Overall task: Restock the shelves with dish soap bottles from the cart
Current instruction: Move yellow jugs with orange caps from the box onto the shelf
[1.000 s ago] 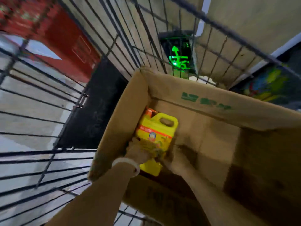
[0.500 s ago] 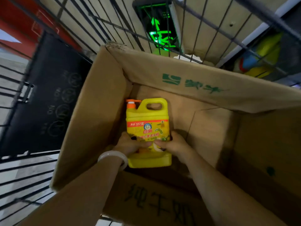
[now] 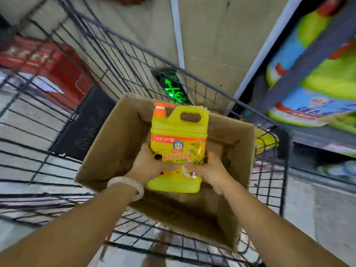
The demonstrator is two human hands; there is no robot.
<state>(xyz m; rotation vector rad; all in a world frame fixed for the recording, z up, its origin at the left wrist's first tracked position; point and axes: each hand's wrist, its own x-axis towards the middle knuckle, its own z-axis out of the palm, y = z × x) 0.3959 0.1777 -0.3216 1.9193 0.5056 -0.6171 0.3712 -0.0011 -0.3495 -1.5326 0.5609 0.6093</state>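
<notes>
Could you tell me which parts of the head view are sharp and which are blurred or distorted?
Head view: the yellow dish soap bottle and both hands, left and right, are fairly sharp; the shelf products on the right and the red crate are smeared; the cart wires bow from wide-angle distortion; the cardboard box interior is dim.

The wire cart (image 3: 269, 189) fills most of the view, its black mesh walls rising at 9 and 12 o'clock. On its mesh floor sits 1 open cardboard box (image 3: 107, 147), tilted, reaching from the centre toward 5 o'clock. At 3 o'clock a shelf (image 3: 317, 137) stands just beside the cart, carrying blurred green and blue packs (image 3: 317, 89). The tiled floor (image 3: 212, 45) shows at 12 o'clock, with a green arrow sign (image 3: 173, 89) lying on it behind the mesh.
</notes>
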